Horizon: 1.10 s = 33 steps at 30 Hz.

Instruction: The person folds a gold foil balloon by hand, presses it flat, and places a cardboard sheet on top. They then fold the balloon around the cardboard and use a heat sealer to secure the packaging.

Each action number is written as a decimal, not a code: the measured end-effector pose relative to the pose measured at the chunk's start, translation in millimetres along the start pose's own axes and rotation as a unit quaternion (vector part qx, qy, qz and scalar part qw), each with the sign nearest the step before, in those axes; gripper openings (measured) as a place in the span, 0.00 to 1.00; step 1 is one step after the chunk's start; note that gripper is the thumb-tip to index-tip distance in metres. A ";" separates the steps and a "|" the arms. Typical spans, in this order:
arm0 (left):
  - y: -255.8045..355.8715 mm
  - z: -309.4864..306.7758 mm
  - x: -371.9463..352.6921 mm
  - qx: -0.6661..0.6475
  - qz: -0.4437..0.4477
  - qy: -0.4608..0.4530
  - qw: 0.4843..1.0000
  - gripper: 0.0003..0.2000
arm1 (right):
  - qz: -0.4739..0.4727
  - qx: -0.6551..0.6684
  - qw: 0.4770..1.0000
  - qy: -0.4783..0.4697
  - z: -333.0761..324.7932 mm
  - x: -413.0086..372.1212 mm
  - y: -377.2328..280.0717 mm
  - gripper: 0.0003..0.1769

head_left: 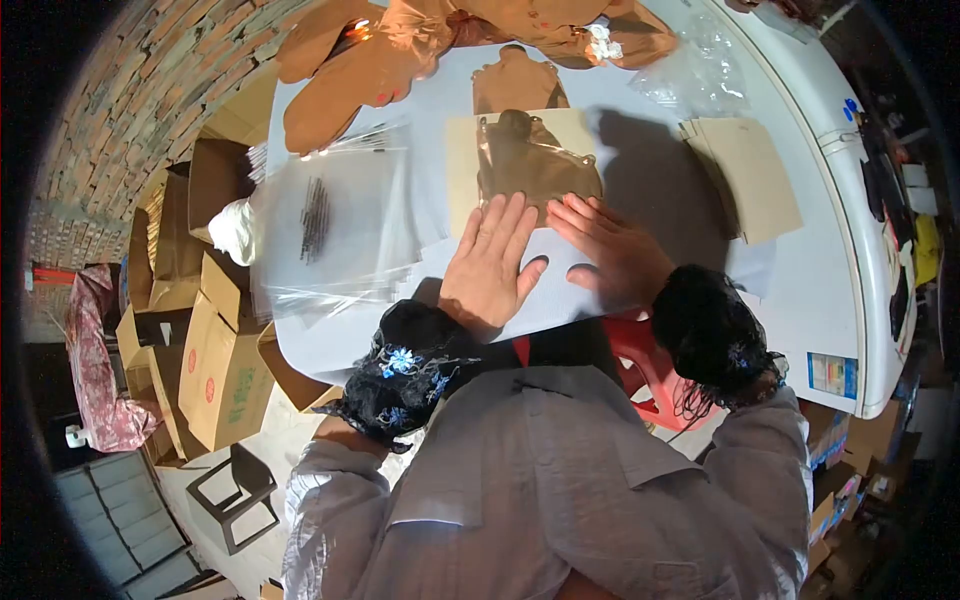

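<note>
A shiny brown folded piece lies over a beige card at the middle of the white table. My left hand rests flat at the lower edge of the card, its fingertips at the brown piece's bottom edge. My right hand is beside it, fingers stretched out, fingertips at the lower right corner of the brown piece. Neither hand grips anything. Just beyond the card, another brown piece lies on the table.
Clear plastic bags are stacked at the left, beige cards at the right. Brown items and crumpled clear plastic lie along the far edge. Cardboard boxes and a dark stool stand left; a red stool is under the near edge.
</note>
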<state>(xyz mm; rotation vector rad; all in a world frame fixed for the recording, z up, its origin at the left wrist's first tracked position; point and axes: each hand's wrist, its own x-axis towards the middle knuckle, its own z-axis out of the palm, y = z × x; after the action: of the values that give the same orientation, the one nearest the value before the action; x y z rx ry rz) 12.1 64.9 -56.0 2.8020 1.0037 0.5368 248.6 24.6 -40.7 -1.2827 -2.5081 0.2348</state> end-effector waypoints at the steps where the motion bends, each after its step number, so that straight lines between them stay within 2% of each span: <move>1: 0.5 0.3 0.1 -0.001 -0.002 -0.003 1.000 0.30 | 0.009 0.004 1.000 0.004 -0.1 -3.0 2.3 0.38; 9: -0.7 -0.1 0.6 -0.008 -0.009 -0.018 1.000 0.31 | 0.066 -0.038 0.997 0.031 1.0 -24.6 15.5 0.38; 12: -1.1 0.2 -0.5 -0.004 -0.004 -0.018 1.000 0.32 | 0.091 -0.030 0.995 0.033 -3.3 -21.0 15.1 0.30; 15: -1.4 0.3 1.3 0.001 -0.005 -0.013 1.000 0.32 | 0.226 0.181 0.952 0.099 -18.6 -1.3 23.3 0.26; 17: -0.3 0.2 0.2 0.003 -0.005 -0.015 1.000 0.32 | 0.208 0.107 0.959 0.160 -18.6 38.3 69.4 0.24; 19: -0.1 -1.5 0.5 0.006 -0.008 -0.018 1.000 0.32 | 0.147 0.024 0.971 0.189 2.9 61.4 116.2 0.23; 22: 0.4 -2.0 -0.2 0.004 -0.013 -0.020 1.000 0.32 | 0.095 0.000 0.984 0.153 -6.3 80.7 131.8 0.21; 25: 0.8 -3.0 0.5 0.005 -0.018 -0.026 0.999 0.33 | 0.103 0.015 0.988 0.118 -13.4 86.9 135.6 0.19; 28: 1.3 -3.9 0.2 0.010 -0.017 -0.026 0.999 0.33 | 0.168 0.110 0.978 0.057 -17.6 94.2 151.0 0.17; 31: 0.8 -1.4 -0.6 0.011 -0.015 -0.020 1.000 0.33 | 0.194 0.314 0.929 0.030 -9.6 98.8 168.3 0.11; 33: 0.8 -2.1 -0.3 0.013 -0.014 -0.019 1.000 0.33 | 0.215 0.393 0.891 0.071 -13.6 97.4 170.5 0.10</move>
<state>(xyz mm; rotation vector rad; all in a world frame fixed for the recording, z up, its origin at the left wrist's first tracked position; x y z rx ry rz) 11.5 64.1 -54.0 2.8051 1.0486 0.4683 329.4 203.3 -56.8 -1.3704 -1.6525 1.0806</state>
